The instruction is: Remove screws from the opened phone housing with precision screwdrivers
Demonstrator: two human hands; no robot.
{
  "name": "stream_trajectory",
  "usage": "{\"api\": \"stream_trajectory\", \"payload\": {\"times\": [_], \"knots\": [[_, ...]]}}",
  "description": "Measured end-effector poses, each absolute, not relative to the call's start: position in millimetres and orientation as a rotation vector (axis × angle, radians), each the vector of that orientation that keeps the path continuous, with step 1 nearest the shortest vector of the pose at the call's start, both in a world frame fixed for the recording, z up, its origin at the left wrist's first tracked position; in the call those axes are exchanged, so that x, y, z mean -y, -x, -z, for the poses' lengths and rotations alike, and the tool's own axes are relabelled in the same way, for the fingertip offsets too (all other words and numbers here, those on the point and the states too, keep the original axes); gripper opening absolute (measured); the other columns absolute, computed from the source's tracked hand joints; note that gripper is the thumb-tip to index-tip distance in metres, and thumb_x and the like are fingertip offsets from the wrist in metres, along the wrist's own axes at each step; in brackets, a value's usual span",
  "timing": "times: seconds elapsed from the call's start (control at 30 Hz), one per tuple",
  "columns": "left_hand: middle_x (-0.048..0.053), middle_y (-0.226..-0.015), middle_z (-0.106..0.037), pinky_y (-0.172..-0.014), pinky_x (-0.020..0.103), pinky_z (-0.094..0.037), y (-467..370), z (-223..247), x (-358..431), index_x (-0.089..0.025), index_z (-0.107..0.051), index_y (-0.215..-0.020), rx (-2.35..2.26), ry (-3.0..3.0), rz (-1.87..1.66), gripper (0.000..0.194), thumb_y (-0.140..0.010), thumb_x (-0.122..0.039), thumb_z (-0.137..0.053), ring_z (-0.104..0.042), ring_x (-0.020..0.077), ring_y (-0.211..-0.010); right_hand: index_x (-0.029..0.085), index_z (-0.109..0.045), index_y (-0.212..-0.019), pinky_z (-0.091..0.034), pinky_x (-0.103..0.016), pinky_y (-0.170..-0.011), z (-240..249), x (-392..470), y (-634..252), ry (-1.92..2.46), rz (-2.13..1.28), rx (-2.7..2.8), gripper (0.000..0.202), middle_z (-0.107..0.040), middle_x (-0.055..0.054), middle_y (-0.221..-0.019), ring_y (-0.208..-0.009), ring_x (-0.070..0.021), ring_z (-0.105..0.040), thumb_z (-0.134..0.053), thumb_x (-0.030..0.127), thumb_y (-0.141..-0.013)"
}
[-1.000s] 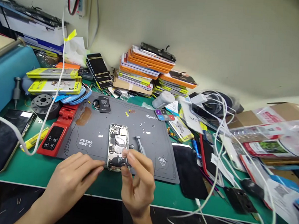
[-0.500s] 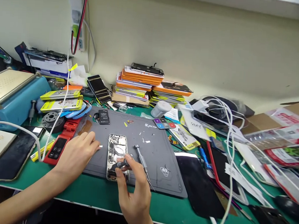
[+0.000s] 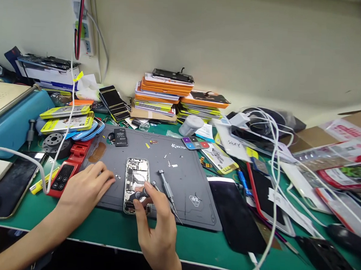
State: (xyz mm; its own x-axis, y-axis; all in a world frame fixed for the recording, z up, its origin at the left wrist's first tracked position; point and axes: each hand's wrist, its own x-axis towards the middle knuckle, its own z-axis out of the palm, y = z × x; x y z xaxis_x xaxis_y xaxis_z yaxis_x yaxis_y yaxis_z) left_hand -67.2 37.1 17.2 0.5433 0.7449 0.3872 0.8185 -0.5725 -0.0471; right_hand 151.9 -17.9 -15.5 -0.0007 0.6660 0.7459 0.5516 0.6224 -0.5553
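Observation:
An opened phone [image 3: 137, 171] with bare internals lies on the dark grey mat [image 3: 181, 209]. My right hand [image 3: 156, 218] pinches a small dark screwdriver [image 3: 141, 193] between thumb and index finger, over the lower part of the phone. Left of the phone, my left hand [image 3: 88, 184] rests on the mat with its fingers curled; tiny parts [image 3: 118, 176] lie beside the fingertips, and whether it grips anything is hidden. A second grey screwdriver [image 3: 167, 187] lies right of the phone. Above it sits a black battery [image 3: 120, 137].
A red device [image 3: 63, 177] with buttons stands left of the mat. At the right lie a black screen [image 3: 235, 214] and white cables [image 3: 275, 196]. Stacked orange boxes [image 3: 166, 88] stand by the wall. A blue machine [image 3: 24, 114] is at the far left.
The whole view has shifted slightly. My left hand has moved off the small white piece, and tiny parts now lie by its fingertips. My right hand still holds the screwdriver over the phone.

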Motion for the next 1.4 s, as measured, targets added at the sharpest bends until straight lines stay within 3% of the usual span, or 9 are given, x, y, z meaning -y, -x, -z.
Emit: {"api": "stream_trajectory", "payload": {"times": [0.13,0.3,0.5,0.77,0.83,1.03,1.4], "knots": [[0.003,-0.102,-0.069,-0.072,0.033,-0.048,61.0,-19.7,-41.6,-0.022,-0.071,-0.115,1.300,2.566,0.468,0.018,-0.114,-0.022,-0.053,-0.064,0.0191,-0.083,0.023,-0.044,-0.165,-0.073,-0.040,-0.087,16.3,17.4,-151.7,1.030,-0.106,1.653,0.067,-0.078,-0.012,-0.129,-0.105,-0.0219,-0.080,-0.064,0.005,-0.103],[0.005,-0.096,-0.066,-0.069,0.035,-0.044,45.6,-22.3,-44.6,-0.019,-0.070,-0.095,1.271,2.613,0.375,0.024,-0.104,-0.003,-0.055,-0.059,0.0214,-0.083,0.025,-0.045,-0.165,-0.073,-0.037,-0.084,18.4,17.7,-151.2,1.028,-0.102,1.642,0.069,-0.079,-0.011,-0.129,-0.102,-0.0210,-0.080,-0.066,0.006,-0.103],[0.001,-0.103,-0.068,-0.074,0.027,-0.052,54.3,-23.0,-24.5,-0.024,-0.070,-0.100,1.275,2.765,0.468,0.026,-0.115,-0.025,-0.049,-0.065,0.0153,-0.087,0.025,-0.049,-0.162,-0.072,-0.033,-0.080,18.7,19.4,-152.3,1.075,-0.145,1.617,0.063,-0.080,-0.010,-0.127,-0.100,-0.0203,-0.081,-0.066,0.008,-0.103],[0.004,-0.110,-0.075,-0.087,0.031,-0.054,62.0,-11.9,-2.0,-0.020,-0.073,-0.116,1.315,2.716,0.816,0.030,-0.118,-0.022,-0.043,-0.068,0.0171,-0.093,0.028,-0.048,-0.162,-0.071,-0.032,-0.075,14.7,19.3,-150.9,1.072,-0.168,1.592,0.064,-0.079,-0.010,-0.125,-0.088,-0.0171,-0.078,-0.066,0.008,-0.103],[0.004,-0.110,-0.075,-0.088,0.030,-0.055,63.0,-10.4,-2.2,-0.019,-0.073,-0.116,1.333,2.712,0.842,0.030,-0.118,-0.024,-0.044,-0.068,0.0166,-0.095,0.029,-0.049,-0.161,-0.071,-0.032,-0.076,16.0,21.2,-149.9,1.065,-0.172,1.523,0.065,-0.079,-0.009,-0.124,-0.094,-0.0179,-0.079,-0.066,0.007,-0.103],[0.002,-0.103,-0.076,-0.089,0.031,-0.054,63.0,-7.4,-6.9,-0.022,-0.077,-0.109,1.362,2.725,0.855,0.029,-0.117,-0.029,-0.050,-0.066,0.0162,-0.090,0.028,-0.045,-0.163,-0.071,-0.030,-0.072,22.0,25.5,-147.9,1.140,-0.192,1.224,0.061,-0.075,-0.011,-0.122,-0.099,-0.0187,-0.079,-0.061,0.013,-0.106],[-0.001,-0.099,-0.076,-0.078,0.028,-0.052,35.5,-13.1,-18.1,-0.024,-0.076,-0.101,1.439,2.728,0.827,0.034,-0.117,-0.038,-0.050,-0.069,0.0141,-0.087,0.028,-0.046,-0.162,-0.072,-0.032,-0.076,27.0,29.4,-150.1,1.147,-0.239,1.212,0.058,-0.073,-0.013,-0.130,-0.105,-0.0199,-0.078,-0.063,0.017,-0.107]]}}
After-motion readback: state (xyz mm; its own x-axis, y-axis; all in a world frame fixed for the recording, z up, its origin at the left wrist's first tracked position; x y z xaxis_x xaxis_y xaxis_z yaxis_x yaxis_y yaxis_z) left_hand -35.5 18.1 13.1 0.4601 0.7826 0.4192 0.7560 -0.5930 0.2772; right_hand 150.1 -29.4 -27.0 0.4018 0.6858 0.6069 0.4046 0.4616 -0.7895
